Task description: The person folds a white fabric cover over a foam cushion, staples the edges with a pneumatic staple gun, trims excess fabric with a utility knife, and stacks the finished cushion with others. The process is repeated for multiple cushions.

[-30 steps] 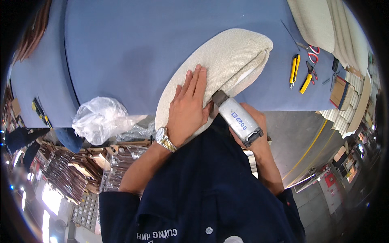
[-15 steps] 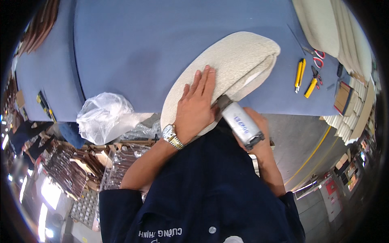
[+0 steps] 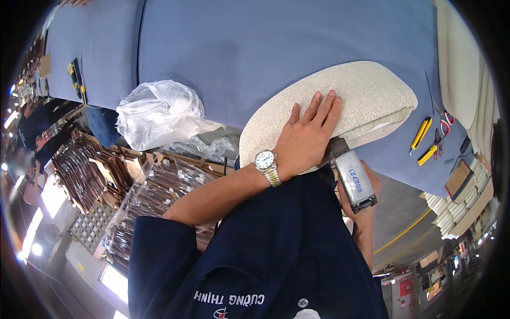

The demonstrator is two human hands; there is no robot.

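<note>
A cream upholstered cushion (image 3: 372, 90), rounded and covered in woven fabric, lies at the near edge of the blue-grey table. My left hand (image 3: 307, 135), with a watch on the wrist, rests flat on its top, fingers stretched toward the far side. In my right hand (image 3: 372, 181) is a silver staple gun (image 3: 351, 178), its nose against the cushion's near edge beside my left hand. The gun hides most of my right fingers. Along the cushion's right side, a fabric fold shows a strip of white.
Right of the cushion lie a yellow cutter (image 3: 421, 134), yellow-handled pliers (image 3: 429, 153) and red-handled scissors (image 3: 447, 121). Cream fabric (image 3: 462, 64) is at the far right. A clear plastic bag (image 3: 154, 114) sits at the table's left near edge. Wrapped brown wooden parts (image 3: 149, 204) stand below it.
The whole view has shifted, so table, tools and bag sit elsewhere in it. Less of the cushion's side fold shows. My left hand stays on the cushion and the staple gun at its edge.
</note>
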